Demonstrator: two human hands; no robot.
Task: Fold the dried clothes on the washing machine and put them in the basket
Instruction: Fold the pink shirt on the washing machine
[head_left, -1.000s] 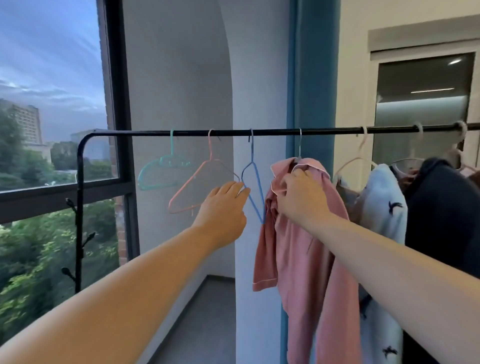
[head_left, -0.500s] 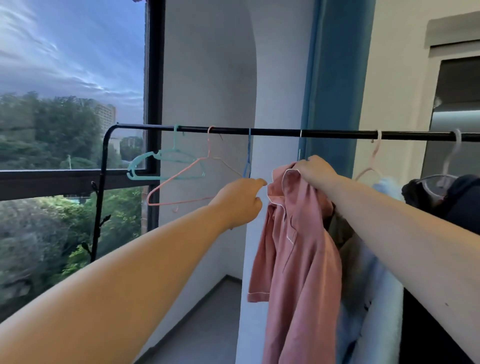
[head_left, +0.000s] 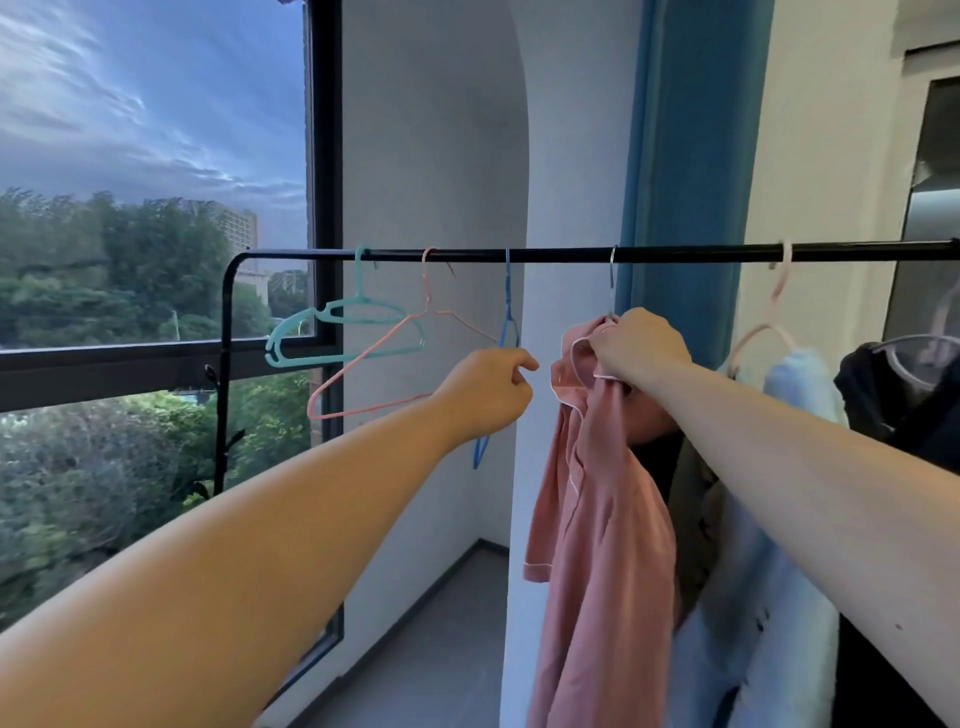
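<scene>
A pink pyjama shirt (head_left: 608, 545) with white piping hangs from a thin wire hanger (head_left: 612, 283) on a black clothes rail (head_left: 685, 254). My right hand (head_left: 639, 348) is shut on the shirt's collar, right under the hanger's hook. My left hand (head_left: 488, 395) is just left of the shirt, its fingers curled around an empty blue hanger (head_left: 508, 312) that hangs edge-on and shows again below the fist. No washing machine or basket is in view.
Empty teal (head_left: 337, 327) and pink (head_left: 395, 364) hangers hang at the rail's left end by the window (head_left: 156, 208). A light blue garment (head_left: 779, 467) and a dark one (head_left: 904, 395) hang right of the shirt. A white pillar (head_left: 566, 156) and blue curtain (head_left: 691, 156) stand behind.
My view has shifted closer and left. My left hand closed on the blue hanger, which turned edge-on. My right hand rose to the collar top beneath the hook.
</scene>
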